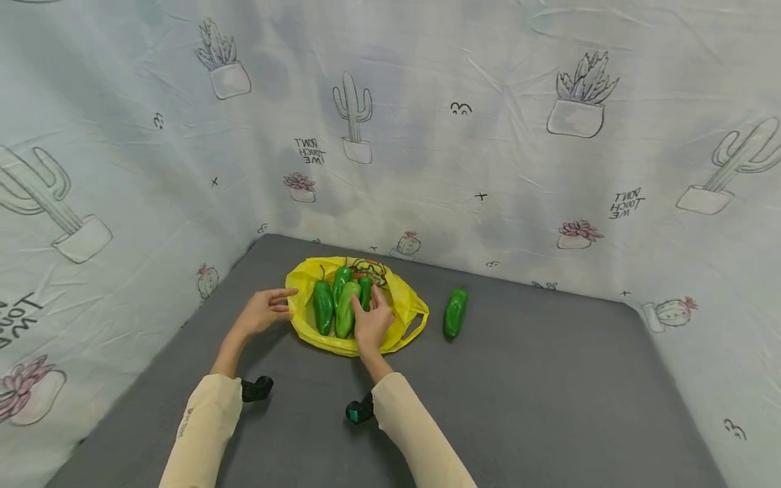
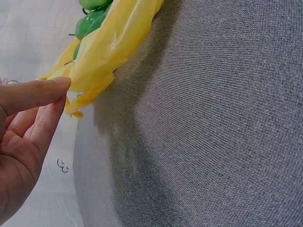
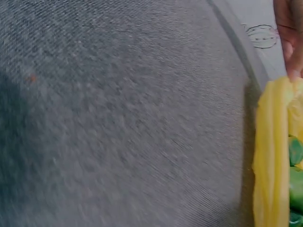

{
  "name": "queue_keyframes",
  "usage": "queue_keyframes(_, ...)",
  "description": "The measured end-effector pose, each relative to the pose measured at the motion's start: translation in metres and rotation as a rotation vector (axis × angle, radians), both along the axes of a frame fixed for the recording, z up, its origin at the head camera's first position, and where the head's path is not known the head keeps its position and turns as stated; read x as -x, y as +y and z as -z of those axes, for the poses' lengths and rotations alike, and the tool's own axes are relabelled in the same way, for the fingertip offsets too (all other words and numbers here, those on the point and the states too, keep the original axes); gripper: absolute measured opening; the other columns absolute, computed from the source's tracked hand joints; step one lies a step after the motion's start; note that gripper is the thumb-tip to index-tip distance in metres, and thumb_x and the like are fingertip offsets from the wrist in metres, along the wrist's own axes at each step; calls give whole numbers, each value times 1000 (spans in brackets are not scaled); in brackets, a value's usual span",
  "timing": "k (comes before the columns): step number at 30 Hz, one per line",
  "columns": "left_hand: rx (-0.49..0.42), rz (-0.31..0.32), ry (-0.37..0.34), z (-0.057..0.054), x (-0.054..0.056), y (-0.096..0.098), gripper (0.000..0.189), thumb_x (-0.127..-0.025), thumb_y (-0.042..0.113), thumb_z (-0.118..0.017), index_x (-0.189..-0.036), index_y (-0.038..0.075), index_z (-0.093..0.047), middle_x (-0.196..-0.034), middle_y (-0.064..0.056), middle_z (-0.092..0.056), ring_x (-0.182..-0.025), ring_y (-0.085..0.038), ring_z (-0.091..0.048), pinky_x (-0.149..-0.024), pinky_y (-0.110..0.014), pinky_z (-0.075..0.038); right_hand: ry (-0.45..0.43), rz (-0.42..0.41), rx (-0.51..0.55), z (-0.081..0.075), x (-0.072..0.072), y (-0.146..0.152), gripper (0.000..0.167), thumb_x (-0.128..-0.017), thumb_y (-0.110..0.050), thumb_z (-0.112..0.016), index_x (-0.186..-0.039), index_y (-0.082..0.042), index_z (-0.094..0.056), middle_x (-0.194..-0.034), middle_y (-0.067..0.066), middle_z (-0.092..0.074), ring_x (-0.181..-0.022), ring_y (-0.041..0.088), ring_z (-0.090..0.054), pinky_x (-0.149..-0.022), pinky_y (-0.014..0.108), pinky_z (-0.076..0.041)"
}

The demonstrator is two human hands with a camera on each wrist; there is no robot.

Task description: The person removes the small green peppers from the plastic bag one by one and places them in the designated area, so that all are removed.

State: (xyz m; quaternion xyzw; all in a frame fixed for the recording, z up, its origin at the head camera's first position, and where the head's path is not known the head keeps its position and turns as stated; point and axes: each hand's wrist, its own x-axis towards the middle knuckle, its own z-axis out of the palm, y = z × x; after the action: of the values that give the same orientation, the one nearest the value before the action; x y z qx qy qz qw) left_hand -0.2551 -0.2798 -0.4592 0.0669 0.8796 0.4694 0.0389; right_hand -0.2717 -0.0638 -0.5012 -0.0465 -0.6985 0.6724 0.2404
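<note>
Fingers and thumb of the left hand (image 1: 259, 313) pinch the rim of the yellow bag, probably to keep its mouth open; those of the right hand (image 1: 373, 328) reach inside it, thumb set apart from the forefinger and against or just over a light pepper. Whether they grip anything I cannot tell, since the right wrist view leaves that hand out.

Under everything is the grey table (image 1: 549, 379). The yellow bag (image 1: 332, 344) sits on it toward the far left corner, near the far edge, its mouth spread wide and a handle loop lying out toward the right edge. The slack plastic likely needs that left-side hold to stop it folding inward.

Four green peppers show in the bag. The light pepper (image 1: 344, 313) runs lengthwise between the table's near and far edges, its far end leaning slightly right. The left dark pepper (image 1: 323, 308) lies much the same way, stem to the far edge. Right of the bag, well apart, the loose pepper (image 1: 455, 314) also points its stem there, its blunt tip toward the near edge.
</note>
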Motion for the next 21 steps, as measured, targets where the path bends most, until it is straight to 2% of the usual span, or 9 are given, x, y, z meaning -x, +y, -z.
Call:
queue_keyframes(5, -7, 1, -4, 1, 0, 1, 49, -89, -1, -64, -136, -6, -50, -138, -32, -44, -115, -45, -53, -90, -49, -51, 7, 41, -64, 8, 0, -4, 54, -80, -4, -76, -128, 10, -56, -130, 26, -55, -118, 36, -55, -93, 42, -50)
queue_keyframes(9, -13, -4, 2, -1, 0, 4, 49, -89, -1, -64, -136, -6, -50, -138, -31, -44, -115, -44, -53, -90, -49, -51, -9, 41, -123, 10, 0, -3, 55, -81, -7, -77, -129, 8, -56, -129, 24, -57, -112, 35, -59, -90, 43, -51)
queue_keyframes(15, -6, -14, 4, -1, -1, 6, 48, -89, -2, -64, -135, -5, -51, -138, -30, -46, -113, -43, -55, -89, -48, -51, -5, 23, -153, 15, 1, 1, 52, -85, -11, -73, -129, 9, -55, -125, 24, -59, -106, 35, -60, -90, 48, -50)
queue_keyframes(21, 2, -35, -16, 2, -2, 3, 49, -88, -2, -64, -136, -4, -51, -138, -29, -45, -113, -43, -55, -89, -48, -51, 3, 23, -195, 18, 1, 3, 45, -90, -11, -68, -126, 12, -56, -123, 27, -59, -109, 38, -59, -92, 51, -48)
